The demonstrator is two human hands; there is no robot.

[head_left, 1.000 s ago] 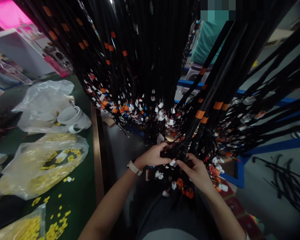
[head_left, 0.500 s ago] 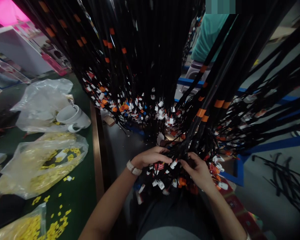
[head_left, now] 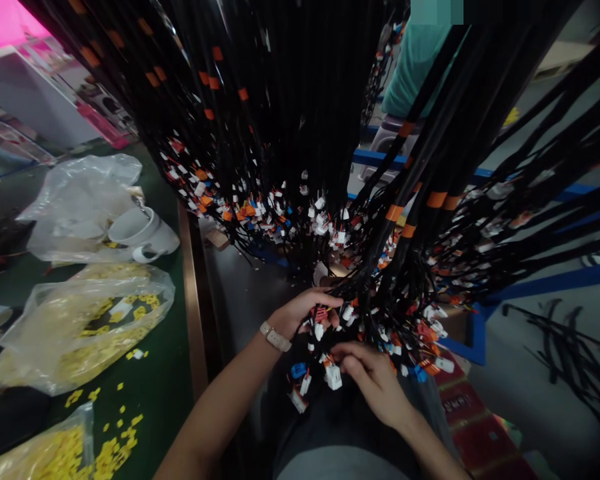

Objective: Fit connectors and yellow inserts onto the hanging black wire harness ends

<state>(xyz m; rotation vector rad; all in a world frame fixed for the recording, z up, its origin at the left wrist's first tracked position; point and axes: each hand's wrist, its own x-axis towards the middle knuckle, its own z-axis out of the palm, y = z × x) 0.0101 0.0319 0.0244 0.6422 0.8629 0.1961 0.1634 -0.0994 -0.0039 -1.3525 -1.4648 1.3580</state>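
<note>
Dim overall, exposure running low. Magenta glow bleeding in at upper left, blowing out to flat pink. Soft daylight falling on the clear plastic bags, giving mild sheen. Black cable bundles swallowing detail, reading as near-solid shadow. Wide-angle lens bending lines toward the edges; corners darkening. Right floor area smearing slightly. Pixelated block sitting at top right.

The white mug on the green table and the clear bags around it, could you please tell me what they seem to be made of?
The white mug with a handle, lying on its side, looks like glazed ceramic: smooth, opaque, with a soft sheen. The clear crinkled bags look like thin plastic film: see-through, creased, with bright glints; the nearer one holds small yellow pieces, probably plastic, though too small to tell.
</note>
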